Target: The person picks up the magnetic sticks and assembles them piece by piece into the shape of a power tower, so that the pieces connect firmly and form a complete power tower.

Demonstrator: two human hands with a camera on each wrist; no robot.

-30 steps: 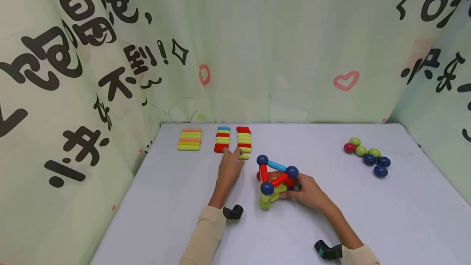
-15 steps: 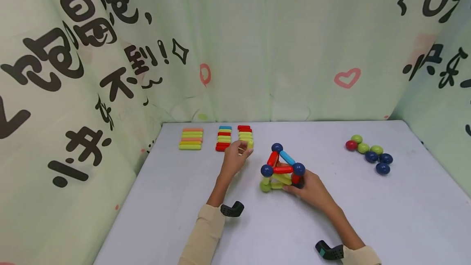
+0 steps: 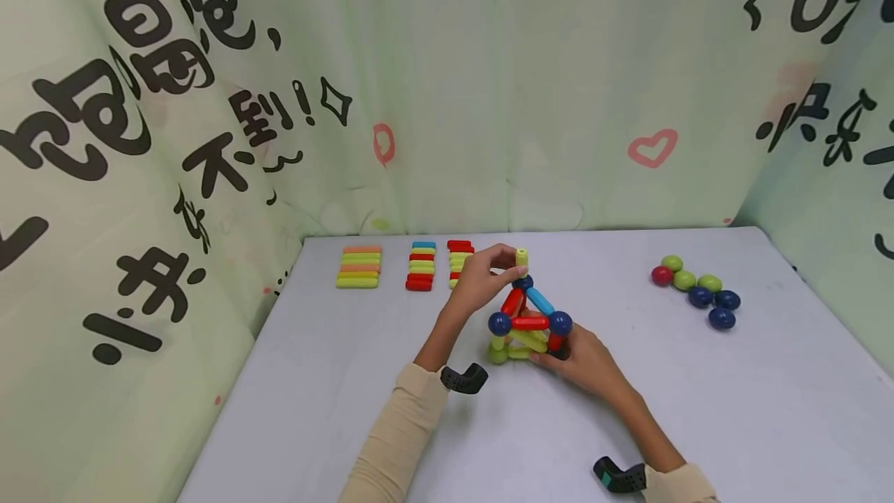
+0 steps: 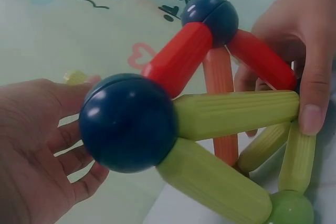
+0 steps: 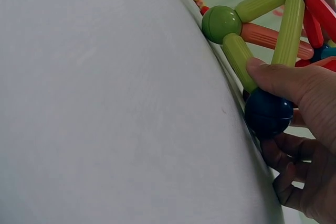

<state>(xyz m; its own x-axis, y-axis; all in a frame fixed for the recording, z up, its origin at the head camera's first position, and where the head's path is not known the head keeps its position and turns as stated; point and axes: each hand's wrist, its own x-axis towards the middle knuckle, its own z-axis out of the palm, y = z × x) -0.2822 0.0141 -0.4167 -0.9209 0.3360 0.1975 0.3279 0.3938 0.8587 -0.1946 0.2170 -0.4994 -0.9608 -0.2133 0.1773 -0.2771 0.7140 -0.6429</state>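
A ball-and-rod frame (image 3: 531, 323) stands mid-table, with dark blue balls, red rods and a light blue rod on top and yellow-green rods below. My right hand (image 3: 590, 363) grips its lower right corner; in the right wrist view the thumb (image 5: 273, 77) presses by a yellow-green rod and a dark blue ball (image 5: 269, 113). Between thumb and fingers, my left hand (image 3: 483, 279) pinches a yellow-green rod (image 3: 521, 258) upright, right at the top of the frame's rear blue ball (image 3: 524, 283). The left wrist view shows only that rod's tip (image 4: 75, 77) past the fingers.
Three stacks of coloured rods lie at the back left: an orange and yellow-green one (image 3: 359, 267), a mixed one (image 3: 421, 265), and one partly behind my left hand (image 3: 459, 247). Loose balls (image 3: 701, 296) in green, red and dark blue sit at the right. A printed curtain surrounds the table (image 3: 314, 379).
My left hand has picked a yellow-green rod from the third stack and carried it right to the frame's rear ball. My right hand has turned the frame and kept its grip.
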